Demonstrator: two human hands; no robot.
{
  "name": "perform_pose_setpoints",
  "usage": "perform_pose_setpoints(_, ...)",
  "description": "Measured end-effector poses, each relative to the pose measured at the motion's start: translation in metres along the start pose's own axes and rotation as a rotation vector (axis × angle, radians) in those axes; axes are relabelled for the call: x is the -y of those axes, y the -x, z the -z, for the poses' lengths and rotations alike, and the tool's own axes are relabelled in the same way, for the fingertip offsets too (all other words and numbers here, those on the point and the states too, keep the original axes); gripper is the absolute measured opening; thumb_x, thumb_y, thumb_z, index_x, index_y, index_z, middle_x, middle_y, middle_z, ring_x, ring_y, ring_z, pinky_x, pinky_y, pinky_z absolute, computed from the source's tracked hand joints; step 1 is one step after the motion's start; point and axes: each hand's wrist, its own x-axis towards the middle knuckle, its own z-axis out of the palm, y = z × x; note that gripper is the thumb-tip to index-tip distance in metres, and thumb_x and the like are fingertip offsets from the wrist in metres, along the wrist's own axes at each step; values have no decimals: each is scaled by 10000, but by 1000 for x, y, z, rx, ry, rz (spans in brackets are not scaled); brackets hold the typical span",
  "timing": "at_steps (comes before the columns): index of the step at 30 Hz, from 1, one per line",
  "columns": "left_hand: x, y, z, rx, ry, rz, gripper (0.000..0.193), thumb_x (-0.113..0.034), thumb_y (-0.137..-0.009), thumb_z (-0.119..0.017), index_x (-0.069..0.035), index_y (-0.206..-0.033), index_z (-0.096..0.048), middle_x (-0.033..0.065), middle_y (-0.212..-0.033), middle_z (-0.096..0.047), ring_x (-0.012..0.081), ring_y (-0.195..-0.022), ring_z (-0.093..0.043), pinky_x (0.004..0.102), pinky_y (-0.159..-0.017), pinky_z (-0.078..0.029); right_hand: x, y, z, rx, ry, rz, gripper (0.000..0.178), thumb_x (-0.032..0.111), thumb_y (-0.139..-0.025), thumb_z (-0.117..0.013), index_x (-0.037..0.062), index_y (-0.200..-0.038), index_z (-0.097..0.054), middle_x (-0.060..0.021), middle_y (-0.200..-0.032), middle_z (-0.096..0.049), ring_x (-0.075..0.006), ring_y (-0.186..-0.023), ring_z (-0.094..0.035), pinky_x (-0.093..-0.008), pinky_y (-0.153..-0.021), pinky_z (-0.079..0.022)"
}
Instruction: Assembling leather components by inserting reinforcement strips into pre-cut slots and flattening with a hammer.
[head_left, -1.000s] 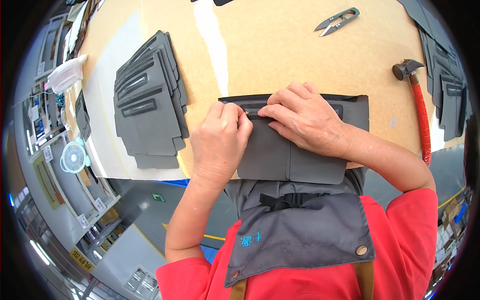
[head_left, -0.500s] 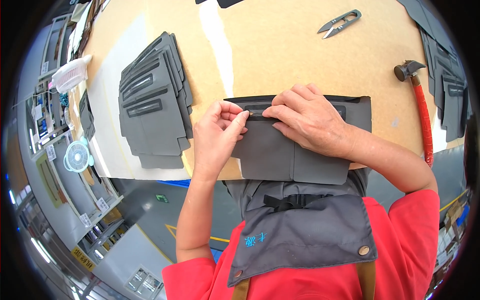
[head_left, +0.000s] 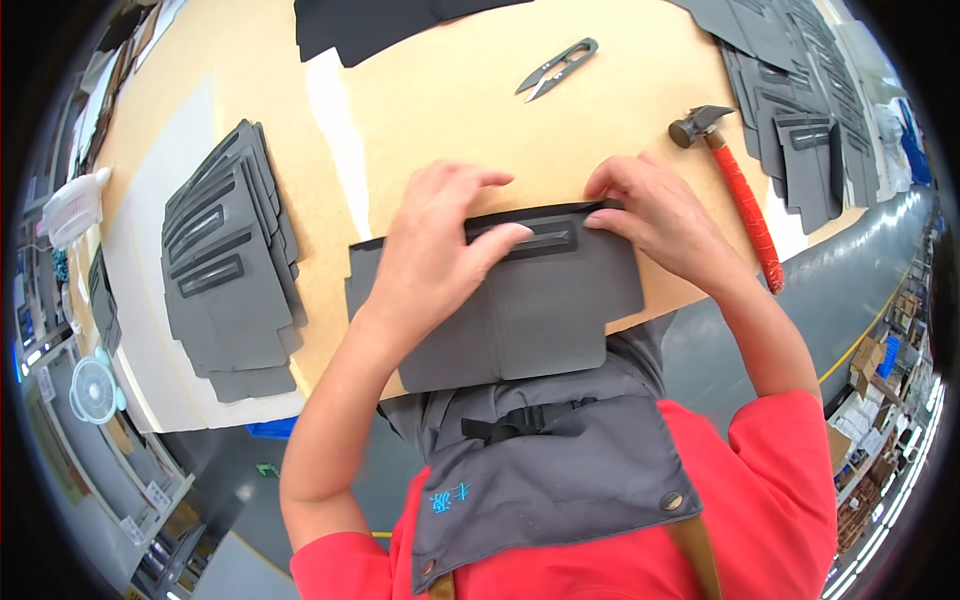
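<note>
A dark grey flat panel (head_left: 540,320) of leather-like sheet lies at the near table edge, with a black-framed slot (head_left: 540,240) close to its far edge. My left hand (head_left: 435,245) is over its left part, fingers and thumb apart. The thumb tip is by the slot's left end; I cannot tell if it touches. At the far right edge, my right hand (head_left: 665,215) pinches the panel's border between thumb and fingers. Beyond my hands lie thread snips (head_left: 557,70) with blades apart. A hammer (head_left: 738,185) with a red-wrapped handle rests to the right.
A stack of similar grey panels (head_left: 225,290) stands at the left. More grey panels (head_left: 785,110) pile at the far right. A black sheet (head_left: 390,25) lies at the far edge of view. A light blue fan (head_left: 95,388) and a pale basket (head_left: 75,210) are at the left.
My left hand has opened from its pinch and spread over the panel. My right hand has gone from the slot to the right edge. The panel is turned slightly, and the view has swung right.
</note>
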Motion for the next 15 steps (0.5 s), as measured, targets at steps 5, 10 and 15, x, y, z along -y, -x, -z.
perform_pose_setpoints(5,-7,-36,-3,588,292,284,295,-137,-844,-802,30,-1069,-713,73,-796,-680,145,-753,-640,303,-749,-537,17,-18,2,-224,-161,143,257,145,-843,-775,71,-1059,-657,-90,-965,-627,-302,-940,-598,-420,-919,-473)
perform_pose_setpoints(10,13,-45,2,667,337,431,200,-157,-826,-804,8,-906,-725,99,-743,-681,181,-690,-625,341,-677,-507,46,-1,-28,-106,-652,-61,106,45,-945,-705,26,-1032,-648,-74,-937,-645,-163,-850,-664,-306,-745,-542)
perform_pose_setpoints(15,19,-61,11,860,567,622,174,-163,-879,-795,-8,-918,-727,-26,-796,-664,46,-721,-557,254,-642,-460,41,1,-46,-132,-779,-215,105,15,-942,-695,7,-1043,-665,-82,-956,-660,-157,-845,-679,-291,-758,-556)
